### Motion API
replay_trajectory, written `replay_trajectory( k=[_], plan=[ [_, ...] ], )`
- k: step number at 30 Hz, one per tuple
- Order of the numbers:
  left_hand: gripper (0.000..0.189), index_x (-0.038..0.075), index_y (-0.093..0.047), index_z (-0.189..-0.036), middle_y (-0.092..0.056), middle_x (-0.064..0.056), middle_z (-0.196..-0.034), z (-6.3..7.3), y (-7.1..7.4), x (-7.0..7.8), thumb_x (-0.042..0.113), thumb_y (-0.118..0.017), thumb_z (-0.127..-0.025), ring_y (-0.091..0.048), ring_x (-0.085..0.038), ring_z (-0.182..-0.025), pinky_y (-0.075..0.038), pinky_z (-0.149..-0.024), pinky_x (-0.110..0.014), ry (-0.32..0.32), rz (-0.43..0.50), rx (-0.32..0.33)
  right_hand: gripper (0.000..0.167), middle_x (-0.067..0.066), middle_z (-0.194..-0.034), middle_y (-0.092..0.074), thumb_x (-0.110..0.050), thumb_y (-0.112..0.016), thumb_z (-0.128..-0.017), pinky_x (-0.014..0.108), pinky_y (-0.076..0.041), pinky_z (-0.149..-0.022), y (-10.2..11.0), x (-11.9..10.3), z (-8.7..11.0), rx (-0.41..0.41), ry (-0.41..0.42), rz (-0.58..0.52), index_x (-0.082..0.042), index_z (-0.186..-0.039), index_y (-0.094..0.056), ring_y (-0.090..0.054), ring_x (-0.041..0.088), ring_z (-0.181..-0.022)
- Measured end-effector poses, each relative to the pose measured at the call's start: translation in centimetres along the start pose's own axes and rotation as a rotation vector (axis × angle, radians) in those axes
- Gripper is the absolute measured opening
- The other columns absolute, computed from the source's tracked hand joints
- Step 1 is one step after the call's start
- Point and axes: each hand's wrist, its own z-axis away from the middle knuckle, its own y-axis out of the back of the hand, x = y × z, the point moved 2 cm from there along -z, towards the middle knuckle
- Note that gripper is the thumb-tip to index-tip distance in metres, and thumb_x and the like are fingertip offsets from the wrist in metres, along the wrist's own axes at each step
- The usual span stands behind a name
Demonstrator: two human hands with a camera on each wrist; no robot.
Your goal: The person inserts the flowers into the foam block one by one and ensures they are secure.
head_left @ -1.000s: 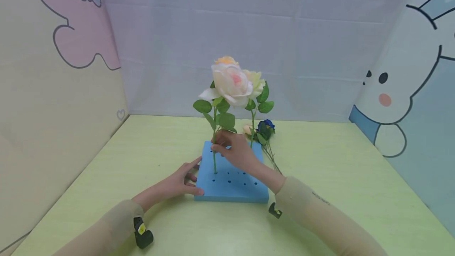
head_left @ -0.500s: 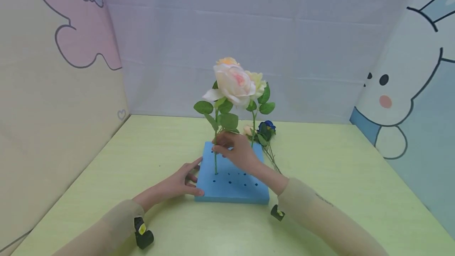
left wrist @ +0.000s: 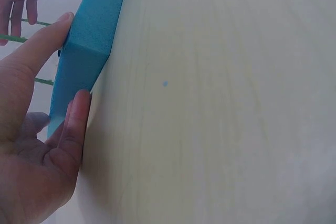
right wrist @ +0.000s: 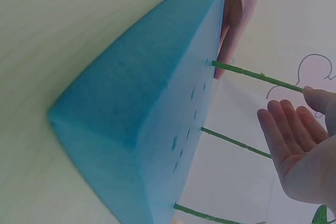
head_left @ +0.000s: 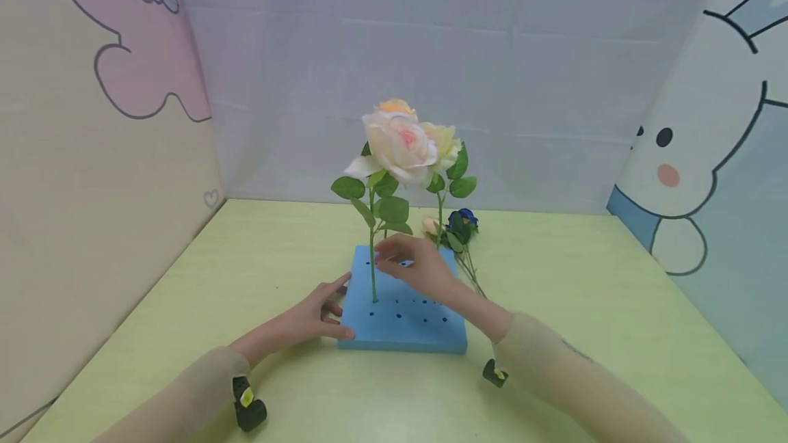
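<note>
In the head view a blue foam board (head_left: 400, 333) with rows of small holes lies on the table. My left hand (head_left: 310, 313) rests at its left side, fingers spread along the edge and thumb (left wrist: 55, 30) on the top near the corner. A pale pink rose (head_left: 400, 145) stands upright, its stem (head_left: 372, 272) in a left hole. My right hand (head_left: 418, 265) is just right of that stem, its fingers loosely bent and holding nothing. The right wrist view shows its relaxed fingers (right wrist: 286, 129) near the stems. A pale yellow-green flower (head_left: 446, 145) and an orange one (head_left: 396, 107) stand behind.
A blue rose (head_left: 462, 221) and a peach flower (head_left: 430, 225) lie on the table behind and right of the board, their bare stems (head_left: 470, 272) pointing toward me. A pale cloth wall (head_left: 308, 108) closes the back, with cartoon-printed walls at both sides.
My right hand has let go of the pink rose's stem and moved slightly right. The rose leans a little further left. My left hand stays on the foam board.
</note>
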Motion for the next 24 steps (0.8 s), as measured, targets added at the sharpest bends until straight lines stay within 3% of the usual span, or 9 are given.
replay_trajectory(
  k=[9, 19, 24],
  plan=[
    [0.111, 0.016, -0.01, -0.16, -0.032, -0.016, -0.151, -0.2, -0.2, -0.3, 0.034, -0.084, -0.079, -0.053, -0.022, -0.114, -0.049, -0.091, -0.03, 0.005, 0.005, 0.001, 0.026, 0.01, -0.112, -0.073, -0.017, -0.067, -0.094, 0.028, -0.057, -0.08, 3.1, 1.0, 2.1, 0.057, -0.074, 0.077, -0.014, -0.12, -0.066, -0.07, 0.019, -0.101],
    [0.111, 0.015, -0.01, -0.16, -0.031, -0.019, -0.151, -0.1, -0.1, -0.3, 0.033, -0.083, -0.08, -0.054, -0.023, -0.115, -0.051, -0.092, -0.031, -0.005, -0.002, 0.001, 0.026, 0.011, -0.111, -0.073, -0.014, -0.066, -0.095, 0.026, -0.058, -0.078, 7.0, 2.6, 4.3, 0.13, -0.111, 0.139, -0.008, -0.121, -0.065, -0.07, 0.023, -0.102],
    [0.111, 0.018, -0.01, -0.16, -0.032, -0.016, -0.151, -0.2, -0.2, -0.5, 0.034, -0.084, -0.079, -0.054, -0.021, -0.115, -0.051, -0.093, -0.032, 0.014, 0.0, 0.007, 0.027, 0.011, -0.111, -0.073, -0.017, -0.065, -0.096, 0.031, -0.059, -0.081, 8.6, 4.1, 5.1, 0.165, -0.14, 0.205, -0.006, -0.121, -0.064, -0.071, 0.025, -0.101]
  ],
)
